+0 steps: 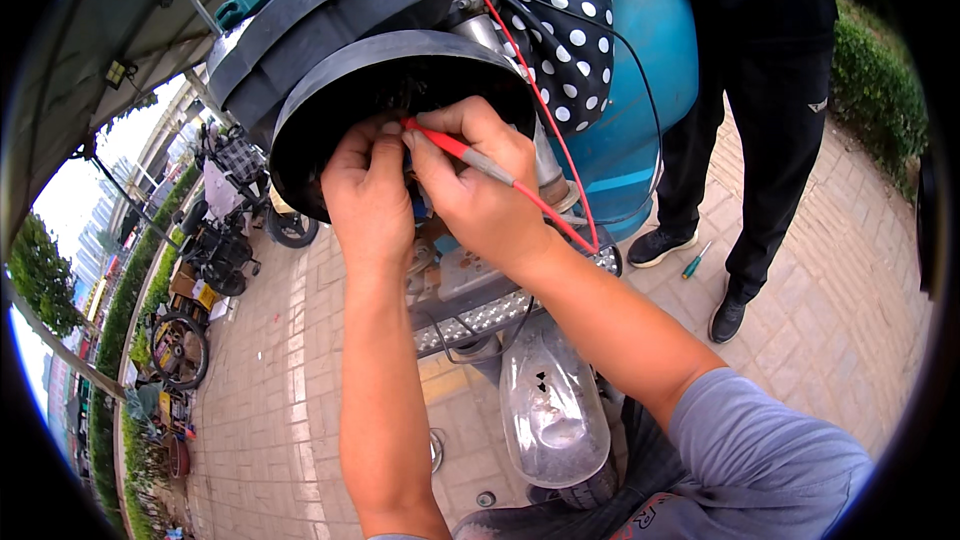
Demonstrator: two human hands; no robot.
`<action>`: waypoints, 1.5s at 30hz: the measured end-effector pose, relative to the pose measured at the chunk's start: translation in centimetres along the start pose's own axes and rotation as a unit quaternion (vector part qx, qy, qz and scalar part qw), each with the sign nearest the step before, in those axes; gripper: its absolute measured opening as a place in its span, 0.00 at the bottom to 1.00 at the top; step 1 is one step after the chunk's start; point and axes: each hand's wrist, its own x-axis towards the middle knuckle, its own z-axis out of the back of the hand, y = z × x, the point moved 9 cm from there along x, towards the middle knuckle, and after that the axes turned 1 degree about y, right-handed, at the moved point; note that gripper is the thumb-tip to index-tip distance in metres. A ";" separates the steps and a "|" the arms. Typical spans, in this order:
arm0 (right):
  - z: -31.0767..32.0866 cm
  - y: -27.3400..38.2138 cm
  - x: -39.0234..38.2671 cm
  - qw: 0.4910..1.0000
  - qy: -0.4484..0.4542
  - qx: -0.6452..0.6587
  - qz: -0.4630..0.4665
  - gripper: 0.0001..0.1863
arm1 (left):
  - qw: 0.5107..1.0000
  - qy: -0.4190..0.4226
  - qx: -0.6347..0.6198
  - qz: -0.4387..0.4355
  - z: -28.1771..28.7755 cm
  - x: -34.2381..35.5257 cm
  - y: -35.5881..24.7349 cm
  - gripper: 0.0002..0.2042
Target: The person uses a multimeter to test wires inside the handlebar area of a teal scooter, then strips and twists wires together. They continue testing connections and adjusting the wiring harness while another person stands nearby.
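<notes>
Pinching the red probe, the right hand should keep it steady inside the rim of the black cover; whether the left hand grips something near its tip, I cannot tell.

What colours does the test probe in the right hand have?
The test probe is red with a grey rear section, best seen in the head view.

Dark outlined lettering and some reddish print stand on the grey T-shirt, too creased to give a whole word. A small pale mark on the bystander's black trousers and dark spots on the mudguard cannot be read.
</notes>
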 end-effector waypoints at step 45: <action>-0.4 1.9 -1.0 0.984 0.049 -0.082 0.153 0.09 | 0.999 0.038 0.012 -0.010 -0.2 0.2 0.3 0.09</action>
